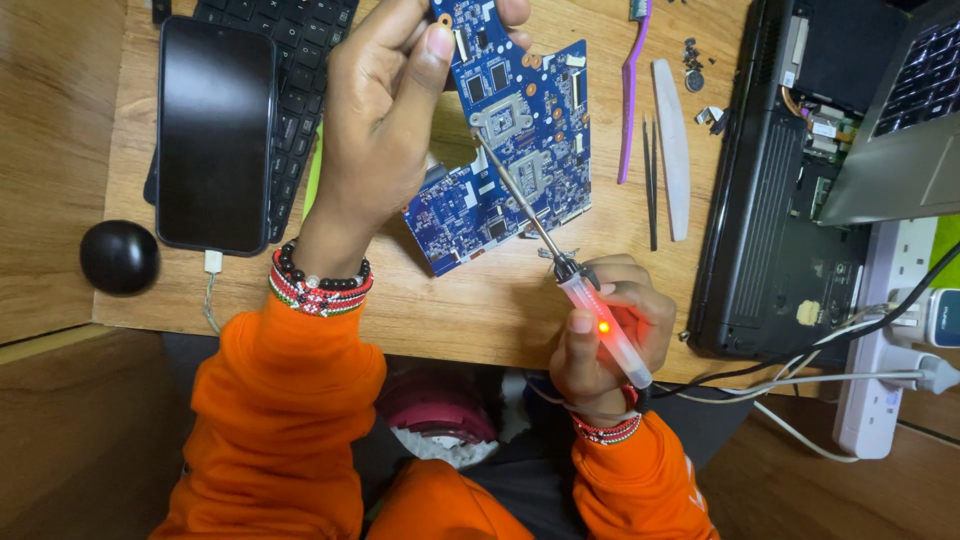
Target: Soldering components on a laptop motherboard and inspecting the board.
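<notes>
My right hand (600, 335) is closed around a soldering iron (560, 265), gripping its clear handle where a red light glows, and the thin metal tip reaches up and left onto the blue circuit board (515, 140), touching it near a silver square frame. My left hand (385, 125) pinches the board's upper edge between thumb and fingers, holding it tilted above the wooden tabletop (480, 300). Left of that hand, a black phone (215, 130) lies face up over a black keyboard (290, 40), with a black round ball (118, 257) beside it. Right of the board lie a purple toothbrush (630, 90), black tweezers (650, 180) and a pale flat pry tool (674, 145), then an opened black laptop (790, 190) and a white power strip (885, 340) with plugged-in cables.
</notes>
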